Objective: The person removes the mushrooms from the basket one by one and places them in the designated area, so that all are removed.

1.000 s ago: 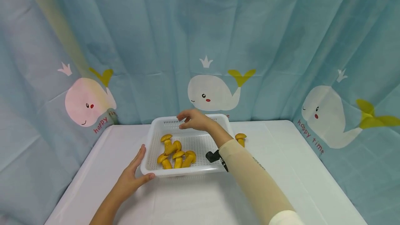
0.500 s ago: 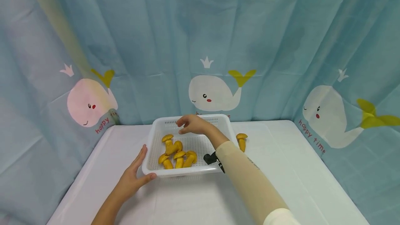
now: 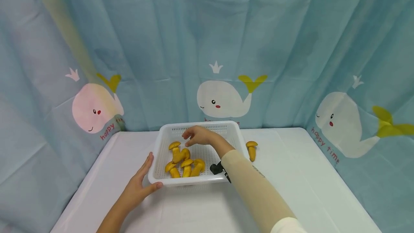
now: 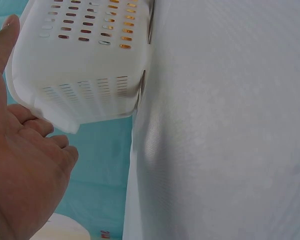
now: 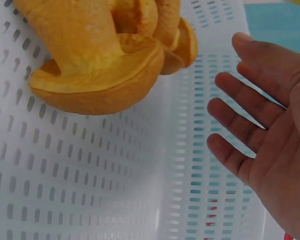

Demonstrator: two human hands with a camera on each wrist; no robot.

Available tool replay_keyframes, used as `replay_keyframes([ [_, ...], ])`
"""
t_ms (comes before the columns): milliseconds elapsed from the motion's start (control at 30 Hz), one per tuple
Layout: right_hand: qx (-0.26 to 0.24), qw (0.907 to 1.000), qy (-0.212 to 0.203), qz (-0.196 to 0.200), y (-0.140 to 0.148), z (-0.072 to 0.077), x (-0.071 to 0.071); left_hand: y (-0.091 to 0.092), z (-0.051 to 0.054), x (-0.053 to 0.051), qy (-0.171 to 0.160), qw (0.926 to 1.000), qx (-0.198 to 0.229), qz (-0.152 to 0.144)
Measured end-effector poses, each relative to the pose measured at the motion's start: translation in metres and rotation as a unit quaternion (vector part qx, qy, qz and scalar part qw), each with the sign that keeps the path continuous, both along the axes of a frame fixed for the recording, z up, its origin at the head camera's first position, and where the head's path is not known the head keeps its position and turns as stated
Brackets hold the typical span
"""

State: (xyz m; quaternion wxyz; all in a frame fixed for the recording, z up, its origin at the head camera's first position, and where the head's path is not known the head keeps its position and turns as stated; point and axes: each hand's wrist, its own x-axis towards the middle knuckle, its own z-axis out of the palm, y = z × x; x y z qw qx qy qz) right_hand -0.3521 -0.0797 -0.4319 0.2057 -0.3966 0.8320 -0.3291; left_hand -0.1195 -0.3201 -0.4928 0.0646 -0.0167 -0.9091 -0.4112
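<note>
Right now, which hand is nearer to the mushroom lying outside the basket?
The right hand: it is over the basket, just across its right rim from that mushroom. The left hand is farther, at the basket's left end, with the basket between.

Five yellow mushrooms (image 3: 187, 163) lie clustered — inside a white basket (image 3: 194, 181).

Soft, even light across my white desk (image 3: 291, 175), and a pale yellow streak warms the left of the curtain (image 3: 53, 17)! Only a faint, blurry-edged shadow in front of the basket (image 3: 194, 180). Over to my left wrist: greyer here, my left hand (image 4: 27, 165) in shade. Right wrist now: brighter, the nearest mushroom (image 5: 92, 80) softly lit, its fine detail smeared.
</note>
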Motion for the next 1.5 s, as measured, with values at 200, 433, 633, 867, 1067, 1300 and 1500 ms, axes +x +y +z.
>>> replay_keyframes([
  [200,0.019,0.9998,-0.003,0.007,-0.003,-0.001,-0.004,0.002,0.002,-0.002,0.001,1.0000,-0.003,0.001],
  [433,0.040,0.9988,-0.029,-0.004,-0.004,-0.007,-0.008,0.002,0.005,-0.005,-0.004,1.0000,-0.005,0.004],
  [633,0.057,0.9967,-0.057,0.003,-0.002,-0.011,-0.006,0.002,0.004,-0.004,-0.004,1.0000,-0.004,0.006],
  [867,0.075,0.9944,-0.074,0.008,-0.003,-0.015,-0.003,0.004,0.000,-0.001,-0.008,0.9999,-0.001,0.011],
  [1067,0.088,0.9942,-0.060,0.013,-0.004,-0.019,-0.003,0.005,-0.001,-0.001,0.003,1.0000,0.000,0.002],
  [1300,0.092,0.9941,-0.053,0.023,-0.004,-0.019,-0.004,0.007,0.004,-0.001,-0.002,1.0000,-0.002,0.005],
  [1500,0.091,0.9934,-0.063,0.029,-0.010,-0.022,0.000,0.003,0.002,0.002,-0.005,0.9999,-0.007,0.007],
])
